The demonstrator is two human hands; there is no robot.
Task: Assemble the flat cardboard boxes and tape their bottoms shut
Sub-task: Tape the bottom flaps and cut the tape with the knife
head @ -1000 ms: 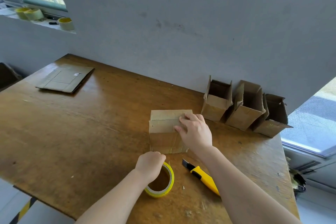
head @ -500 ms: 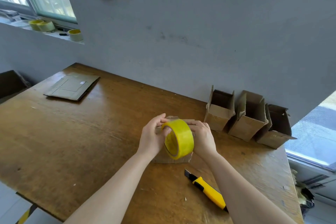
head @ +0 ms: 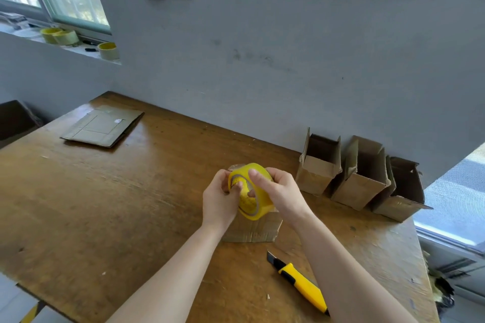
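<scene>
Across the wooden table pushed against a grey wall, your work is laid out from largest to smallest. At the far left corner lies a stack of flat cardboard boxes, not yet folded up. Along the wall on the right, three assembled boxes lean in a row, touching one another, their open tops facing you. At the centre of the table sits the box in progress, mostly hidden behind your hands, only its near face and lower edge showing; whether its seam is taped cannot be told. You hold a yellow tape roll on edge just above that box. Your left hand is curled around the roll's left side, its fingertips tucked at the core opening. Your right hand grips the right side, the thumb pressed flat across the outer band and a finger hooked into the core. Near your right forearm, a yellow and black utility knife lies on the tabletop, its blade end pointing toward the box. On the windowsill at upper left stand several spare tape rolls.
</scene>
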